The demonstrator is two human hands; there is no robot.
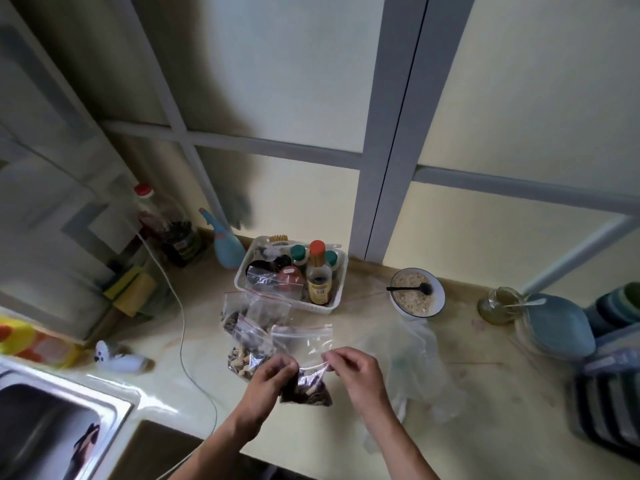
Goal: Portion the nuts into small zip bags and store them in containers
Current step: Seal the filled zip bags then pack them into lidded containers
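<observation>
Above the counter's front edge I hold a small clear zip bag [306,386] with dark nuts in its bottom. My left hand [268,379] pinches its top left corner and my right hand [360,370] pinches the top right. Just behind it lies an empty zip bag with a red strip [301,336]. To its left, several filled zip bags [247,341] lie in a pile on the counter. A white basket [334,299] behind them holds another bag and sauce bottles.
A white bowl of oats with a black spoon [417,294] stands at the right. Crumpled clear plastic [412,362] lies beside my right hand. Stacked blue containers [568,327] sit far right, a glass jar [498,306] near them. A sink [52,424] is at the left, with a white cable [181,327] across the counter.
</observation>
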